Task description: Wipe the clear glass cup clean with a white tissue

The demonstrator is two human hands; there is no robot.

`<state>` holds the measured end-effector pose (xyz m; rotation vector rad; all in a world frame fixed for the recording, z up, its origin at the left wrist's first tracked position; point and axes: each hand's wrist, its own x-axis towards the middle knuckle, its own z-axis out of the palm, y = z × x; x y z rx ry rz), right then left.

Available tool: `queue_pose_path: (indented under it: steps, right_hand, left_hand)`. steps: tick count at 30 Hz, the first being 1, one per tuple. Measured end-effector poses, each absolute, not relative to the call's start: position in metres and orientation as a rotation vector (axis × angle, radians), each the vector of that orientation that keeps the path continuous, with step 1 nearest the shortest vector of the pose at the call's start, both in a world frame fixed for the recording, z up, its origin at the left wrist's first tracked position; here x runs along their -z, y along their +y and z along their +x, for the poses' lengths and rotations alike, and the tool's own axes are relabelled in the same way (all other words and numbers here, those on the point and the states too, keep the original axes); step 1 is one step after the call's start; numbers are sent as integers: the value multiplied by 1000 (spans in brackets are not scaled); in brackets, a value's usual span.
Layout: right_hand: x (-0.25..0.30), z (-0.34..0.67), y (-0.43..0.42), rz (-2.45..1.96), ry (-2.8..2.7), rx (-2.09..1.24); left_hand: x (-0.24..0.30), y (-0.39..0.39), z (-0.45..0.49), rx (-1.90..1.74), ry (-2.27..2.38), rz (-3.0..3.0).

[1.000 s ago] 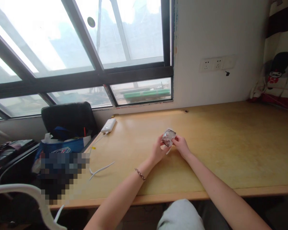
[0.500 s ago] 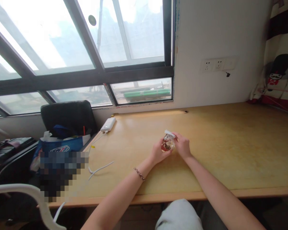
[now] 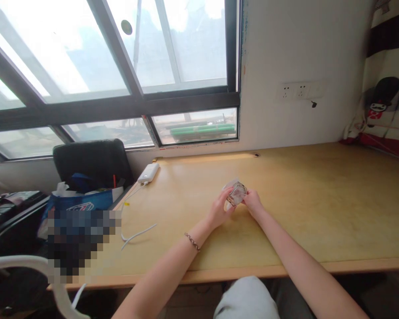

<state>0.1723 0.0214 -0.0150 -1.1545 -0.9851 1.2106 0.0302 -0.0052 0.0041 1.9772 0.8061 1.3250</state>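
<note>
Both hands hold a small, shiny, boxy packet point(image 3: 238, 194) over the middle of the wooden table point(image 3: 306, 212). Its pale, see-through-looking face is framed by dark and silvery edges; the exact kind is too small to tell. My left hand point(image 3: 218, 209), below a bracelet-wearing wrist, wraps its fingers and thumb around the packet's left side. At the right lower corner, my right hand point(image 3: 253, 203) pinches the edge with its fingertips. A white flap point(image 3: 232, 182) sticks out behind the packet's top, and part of the packet is hidden by the fingers.
A white power bank point(image 3: 148, 173) with a white cable point(image 3: 139, 232) lies at the table's left edge. Beyond that edge stand a black chair point(image 3: 91, 155) and a blue bag point(image 3: 73, 201). A white curved tube point(image 3: 23, 262) crosses the lower left corner.
The packet has turned in my hands, so a flat, pale face now shows where crinkled, shiny brown and silver surfaces showed before. My right hand has shifted slightly lower along its edge.
</note>
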Motion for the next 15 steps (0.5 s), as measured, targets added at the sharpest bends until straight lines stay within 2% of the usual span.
queue_pose_path:
  steps: [7, 11, 15]
  right_hand:
    - [-3, 177, 4, -1362, -1375, -460]
    - [-3, 175, -3, -1255, -1568, -327]
    - [-2, 173, -2, -1201, -1601, -369]
  left_hand:
    - [7, 0, 29, -1251, 967, 1933]
    - [4, -1, 26, -1146, 958, 1852]
    - [1, -3, 23, -1130, 990, 1858]
